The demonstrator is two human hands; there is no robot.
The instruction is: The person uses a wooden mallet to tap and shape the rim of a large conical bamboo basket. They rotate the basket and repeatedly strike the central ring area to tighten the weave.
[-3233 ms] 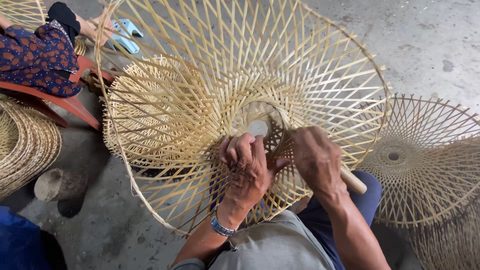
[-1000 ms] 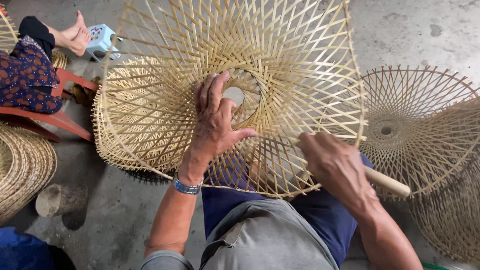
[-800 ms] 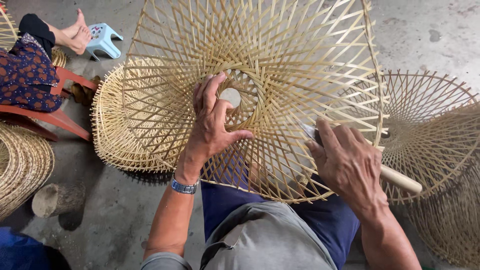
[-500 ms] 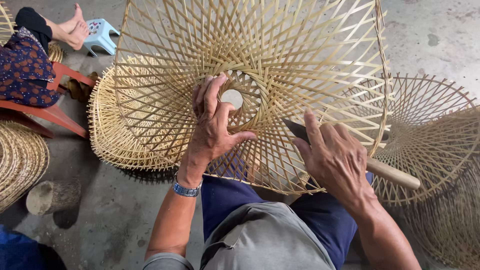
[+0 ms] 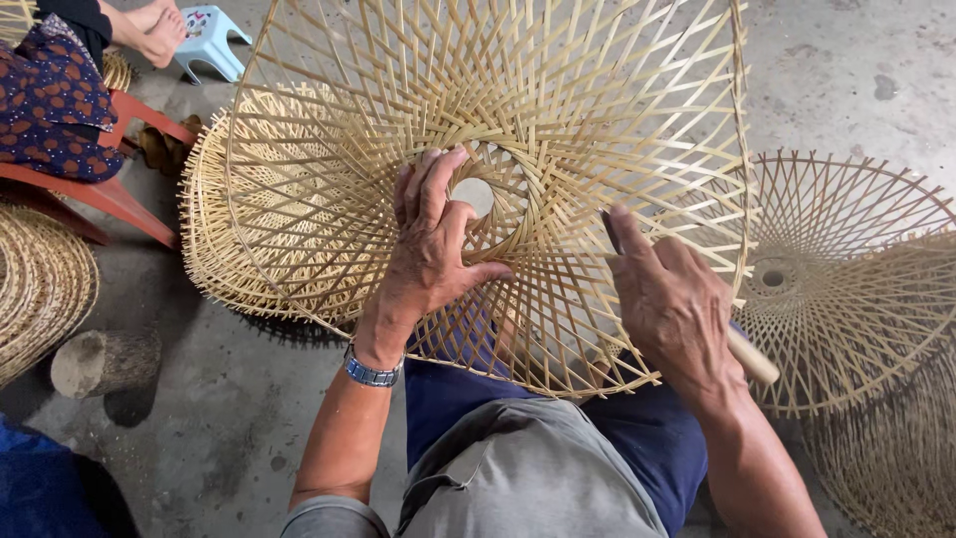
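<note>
A large open-weave bamboo frame [image 5: 518,110], shaped like a wide cone with a round hole at its centre, rests on my lap. My left hand [image 5: 430,249] presses flat on the weave beside the central ring, fingers reaching its rim. My right hand [image 5: 675,304] grips a knife with a pale wooden handle [image 5: 752,356]; its dark blade [image 5: 609,231] lies against the strips right of the ring, index finger stretched along it. A metal watch sits on my left wrist.
Similar bamboo frames lie on the concrete floor: a stack behind on the left [image 5: 224,239], others at right [image 5: 846,279]. A woven disc [image 5: 35,284] and a wood stump [image 5: 105,361] sit at left. A seated person [image 5: 60,90], red chair and blue stool [image 5: 207,35] are upper left.
The frame has been turned and raised on my lap. My right hand brought the knife from beside the frame up onto the weave, near the central ring. My left hand stayed by the ring.
</note>
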